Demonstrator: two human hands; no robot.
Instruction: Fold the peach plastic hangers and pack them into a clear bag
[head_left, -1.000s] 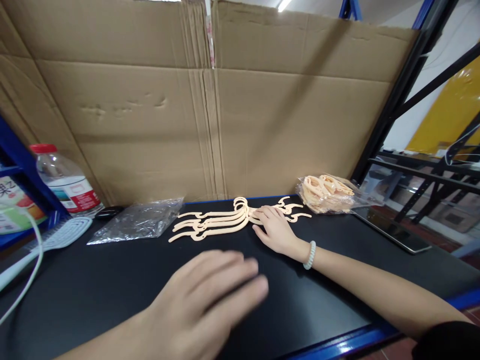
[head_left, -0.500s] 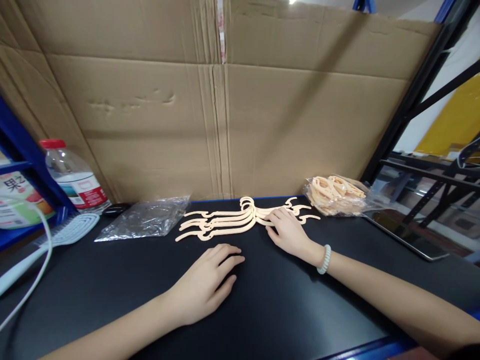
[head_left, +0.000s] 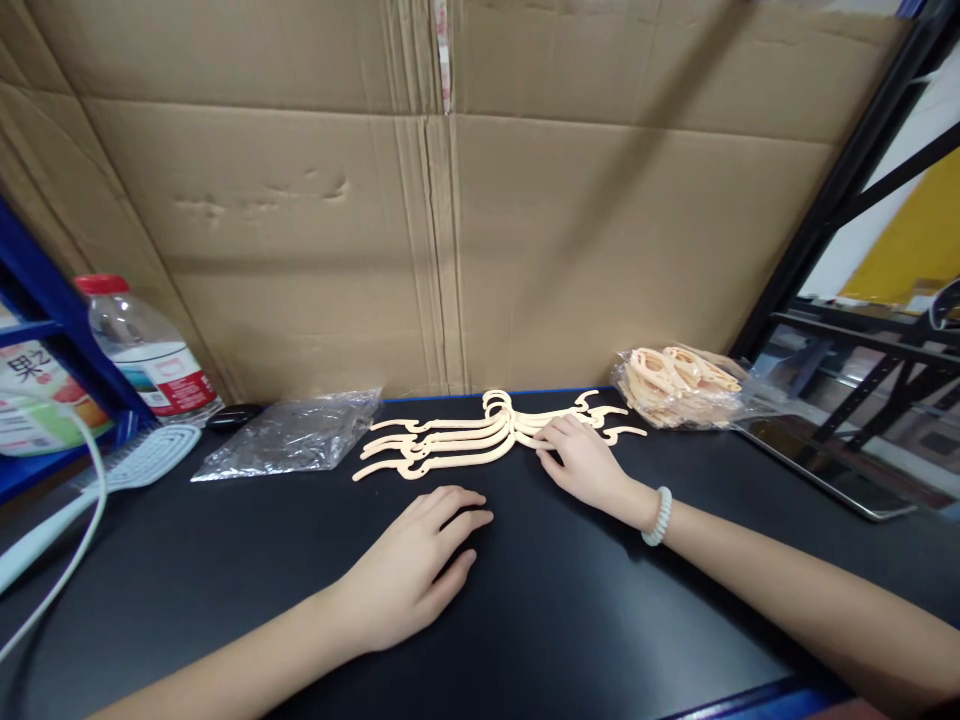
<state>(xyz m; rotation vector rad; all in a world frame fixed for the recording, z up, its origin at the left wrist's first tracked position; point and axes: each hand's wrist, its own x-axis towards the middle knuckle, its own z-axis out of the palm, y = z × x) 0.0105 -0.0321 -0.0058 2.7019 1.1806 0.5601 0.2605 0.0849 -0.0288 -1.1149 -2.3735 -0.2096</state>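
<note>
Several cream plastic clothes hangers (head_left: 469,460) lie overlapped in a row on the black table, their hooks bunched at the middle. My right hand (head_left: 589,470), with a pale coil band at the wrist, is over their right arms. Its fingers and thumb close round the arm of the nearest hanger; part of that arm is hidden beneath the hand. In front of the hangers, my left hand (head_left: 416,565) rests on the tabletop with fingers apart, holding nothing and not touching them.
A clear plastic bag (head_left: 289,435) lies flat left of the hangers. Farther left are a light-blue hairbrush (head_left: 154,455), a white cable and a red-capped bottle (head_left: 154,350). At right sit a bag of more hangers (head_left: 675,390) and a dark tablet-like slab (head_left: 825,465). Cardboard (head_left: 300,200) walls the back.
The view has shifted slightly, moving things at the right a little toward the right edge. Both hands and the hangers keep practically the same places relative to each other.
</note>
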